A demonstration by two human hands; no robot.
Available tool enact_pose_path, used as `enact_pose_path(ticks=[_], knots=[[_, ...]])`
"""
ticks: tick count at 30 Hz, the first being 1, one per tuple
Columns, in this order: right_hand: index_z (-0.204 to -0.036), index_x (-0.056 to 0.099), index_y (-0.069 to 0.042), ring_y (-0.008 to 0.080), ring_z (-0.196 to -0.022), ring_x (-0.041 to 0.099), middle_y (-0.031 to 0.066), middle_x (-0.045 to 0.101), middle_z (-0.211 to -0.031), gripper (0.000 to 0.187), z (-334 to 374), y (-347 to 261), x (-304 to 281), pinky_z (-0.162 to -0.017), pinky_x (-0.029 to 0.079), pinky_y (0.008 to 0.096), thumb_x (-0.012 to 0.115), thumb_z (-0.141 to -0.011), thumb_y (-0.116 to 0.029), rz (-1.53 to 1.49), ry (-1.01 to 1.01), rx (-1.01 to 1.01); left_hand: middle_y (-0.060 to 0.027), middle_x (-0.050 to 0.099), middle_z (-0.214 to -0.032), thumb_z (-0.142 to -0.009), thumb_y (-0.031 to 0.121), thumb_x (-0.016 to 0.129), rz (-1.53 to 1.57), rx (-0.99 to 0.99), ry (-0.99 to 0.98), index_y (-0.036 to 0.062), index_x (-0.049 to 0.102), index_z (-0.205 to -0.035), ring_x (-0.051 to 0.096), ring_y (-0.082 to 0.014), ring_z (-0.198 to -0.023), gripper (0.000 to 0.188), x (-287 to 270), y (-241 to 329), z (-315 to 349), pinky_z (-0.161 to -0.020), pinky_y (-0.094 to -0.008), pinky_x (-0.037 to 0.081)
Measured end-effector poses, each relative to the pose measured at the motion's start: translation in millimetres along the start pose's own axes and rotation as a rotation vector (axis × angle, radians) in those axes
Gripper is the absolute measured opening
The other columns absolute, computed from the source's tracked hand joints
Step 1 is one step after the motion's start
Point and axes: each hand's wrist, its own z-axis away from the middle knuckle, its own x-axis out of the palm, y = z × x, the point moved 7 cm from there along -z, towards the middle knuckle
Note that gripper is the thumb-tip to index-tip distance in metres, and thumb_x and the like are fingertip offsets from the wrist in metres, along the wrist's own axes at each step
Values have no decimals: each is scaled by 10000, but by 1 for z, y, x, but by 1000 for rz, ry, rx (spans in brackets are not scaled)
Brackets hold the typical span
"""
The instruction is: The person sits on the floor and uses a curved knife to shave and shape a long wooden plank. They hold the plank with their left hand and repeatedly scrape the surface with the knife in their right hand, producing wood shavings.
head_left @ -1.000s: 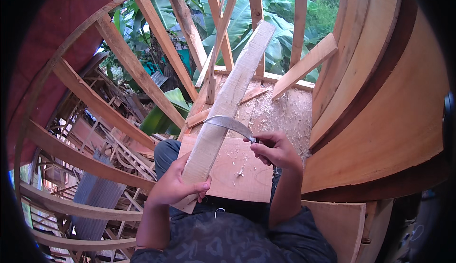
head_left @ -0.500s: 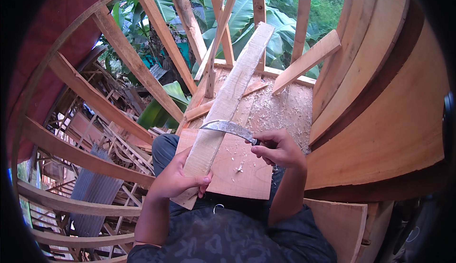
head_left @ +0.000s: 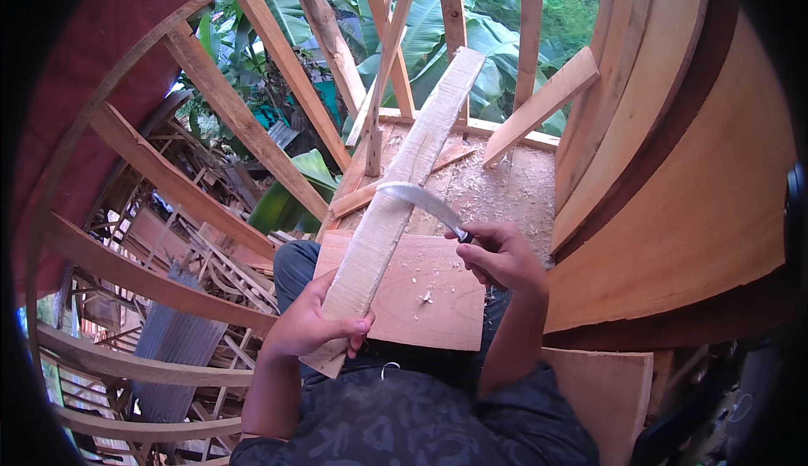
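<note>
Surroundings: slanted timber beams [head_left: 278, 53] rise on the left and far side, with broad green leaves [head_left: 497, 11] showing between them; curved wooden wall boards [head_left: 673, 213] close in the right side; a loose short batten [head_left: 543, 104] leans across the far right corner of the floor
Floor: a sawdust-strewn plank floor [head_left: 513, 188] lies beyond the knees; thin offcuts rest near its far left edge
Lap board: a flat square plywood board [head_left: 429, 289] rests over the person's lap; small pale shavings lie scattered on its middle; nothing else sits on it
Plank: a long rough pale plank [head_left: 404, 188] runs diagonally from the near left edge of the lap board up toward the far edge of the floor; its near end overhangs the board's near left corner; its far end points up against the upright beams
Left hand: the left hand [head_left: 307, 323] is wrapped tight around the plank's near end, fingers curled over the right edge and thumb on the left side
Right hand: the right hand [head_left: 501, 255] is closed firmly around the handle of a curved knife [head_left: 421, 201], above the lap board's far right corner
Blade and plank: the blade lies crosswise over the plank, well up from the left hand's hold, its tip reaching the plank's left edge; whether the edge bites into the wood cannot be told
In the way: the plank hides the lap board's left part
</note>
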Motion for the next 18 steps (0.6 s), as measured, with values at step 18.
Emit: enact_pose_path(ticks=[18], knots=[[-1041, 642, 23, 20, -455, 479, -21, 550, -583, 256, 32, 2, 24, -411, 362, 177, 656, -844, -141, -24, -203, -80, -81, 555, -745, -762, 43, 692, -27, -18, 29, -9, 371, -1191, 581, -143, -593, 538, 17, -3, 7, -501, -279, 507]])
